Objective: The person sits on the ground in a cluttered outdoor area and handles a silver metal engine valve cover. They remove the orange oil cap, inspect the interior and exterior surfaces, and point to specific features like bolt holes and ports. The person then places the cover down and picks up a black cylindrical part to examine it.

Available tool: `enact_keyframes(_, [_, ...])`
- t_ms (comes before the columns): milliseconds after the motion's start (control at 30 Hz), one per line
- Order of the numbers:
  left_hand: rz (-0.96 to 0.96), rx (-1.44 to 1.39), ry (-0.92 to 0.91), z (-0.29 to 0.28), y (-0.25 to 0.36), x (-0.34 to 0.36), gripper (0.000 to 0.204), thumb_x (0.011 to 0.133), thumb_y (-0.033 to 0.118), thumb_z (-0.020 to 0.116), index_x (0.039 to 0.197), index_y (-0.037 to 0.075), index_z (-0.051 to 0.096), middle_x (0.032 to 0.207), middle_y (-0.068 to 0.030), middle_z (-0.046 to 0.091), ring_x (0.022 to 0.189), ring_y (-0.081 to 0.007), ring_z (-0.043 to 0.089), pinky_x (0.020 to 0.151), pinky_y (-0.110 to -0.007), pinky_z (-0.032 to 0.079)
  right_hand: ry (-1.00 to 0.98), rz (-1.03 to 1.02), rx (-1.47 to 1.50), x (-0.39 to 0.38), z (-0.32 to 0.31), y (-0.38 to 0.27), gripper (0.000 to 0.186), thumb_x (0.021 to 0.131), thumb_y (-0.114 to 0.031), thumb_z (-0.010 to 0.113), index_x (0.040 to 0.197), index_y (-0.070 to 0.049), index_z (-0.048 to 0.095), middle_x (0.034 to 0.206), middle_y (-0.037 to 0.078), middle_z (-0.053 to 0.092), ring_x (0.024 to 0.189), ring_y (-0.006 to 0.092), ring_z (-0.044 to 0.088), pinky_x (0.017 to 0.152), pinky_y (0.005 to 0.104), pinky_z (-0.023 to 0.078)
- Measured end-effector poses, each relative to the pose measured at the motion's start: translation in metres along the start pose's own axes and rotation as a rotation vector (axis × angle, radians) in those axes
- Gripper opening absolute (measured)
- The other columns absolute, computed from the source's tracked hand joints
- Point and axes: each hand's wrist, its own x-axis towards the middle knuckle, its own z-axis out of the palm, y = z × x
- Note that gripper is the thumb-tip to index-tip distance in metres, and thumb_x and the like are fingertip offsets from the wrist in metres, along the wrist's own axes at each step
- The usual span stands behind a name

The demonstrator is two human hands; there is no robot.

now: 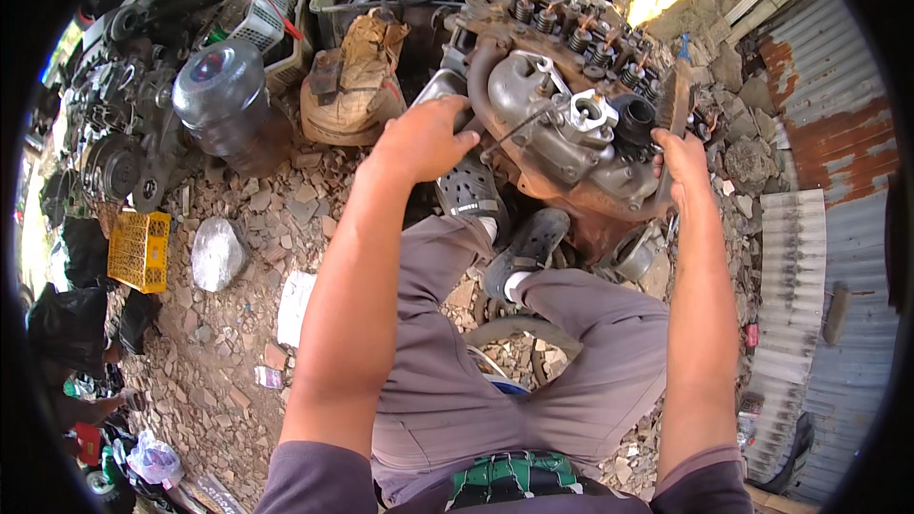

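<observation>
A greasy engine (552, 128) lies in front of my feet, with rusty valve springs (581, 38) along its far side and a grey manifold with a pale, open-topped metal fitting (588, 112) on it. My left hand (419, 143) is at the engine's left end, fingers curled over a grey metal part (442, 86) and partly hidden, thumb pointing right. A thin dark rod (519, 131) slants across the engine near that thumb. At the engine's right end, my right hand (680, 160) is closed round a long brown wire brush (677, 100), which stands upright beside a black round opening (636, 114).
A large clear plastic jug (224, 100) and a stained brown sack (352, 86) stand left of the engine. Further left are greasy engine parts (119, 143) and a yellow crate (140, 250). Rubble covers the ground (219, 343). Corrugated metal sheets (847, 257) line the right.
</observation>
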Motion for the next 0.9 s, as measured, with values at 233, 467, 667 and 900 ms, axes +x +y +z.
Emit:
enact_keyframes(233, [0.201, -0.147, 0.228, 0.002, 0.021, -0.002, 0.039, 0.09, 0.022, 0.065, 0.123, 0.001, 0.062, 0.118, -0.0195, 0.067, 0.113, -0.0342, 0.062, 0.096, -0.041, 0.048, 0.108, 0.011, 0.429, 0.001, -0.006, 0.005, 0.014, 0.086, -0.008, 0.063, 0.095, 0.001, 0.058, 0.08, 0.006, 0.056, 0.059, 0.0135, 0.052, 0.048, 0.0306, 0.047])
enact_keyframes(467, [0.065, -1.002, 0.059, 0.008, 0.071, -0.002, 0.051, 0.1, 0.037, 0.056, 0.137, 0.001, 0.051, 0.125, -0.0136, 0.064, 0.11, -0.0275, 0.064, 0.086, -0.036, 0.052, -0.237, -0.04, 0.784, -0.057, -0.012, -0.037, 0.015, 0.087, -0.009, 0.063, 0.098, 0.0, 0.059, 0.08, 0.005, 0.057, 0.061, 0.0106, 0.052, 0.053, 0.029, 0.046])
enact_keyframes(667, [-0.085, -1.688, -0.522, 0.016, 0.107, -0.026, 0.099, 0.086, 0.086, 0.02, 0.148, 0.011, 0.037, 0.13, -0.012, 0.061, 0.118, -0.0267, 0.06, 0.089, -0.039, 0.047, -0.433, 0.083, 0.774, -0.112, 0.01, -0.038, 0.015, 0.089, -0.012, 0.062, 0.097, 0.0, 0.065, 0.077, 0.003, 0.059, 0.061, 0.0101, 0.052, 0.053, 0.0288, 0.045])
enact_keyframes(900, [-0.116, -1.893, -0.404, 0.027, 0.086, -0.033, 0.083, 0.095, 0.075, 0.018, 0.137, 0.011, 0.051, 0.126, -0.0092, 0.063, 0.119, -0.0232, 0.059, 0.097, -0.041, 0.046, -0.376, 0.009, 0.534, -0.146, 0.029, -0.041, 0.022, 0.087, -0.009, 0.067, 0.104, 0.002, 0.057, 0.08, 0.005, 0.057, 0.063, 0.0125, 0.054, 0.053, 0.0277, 0.046])
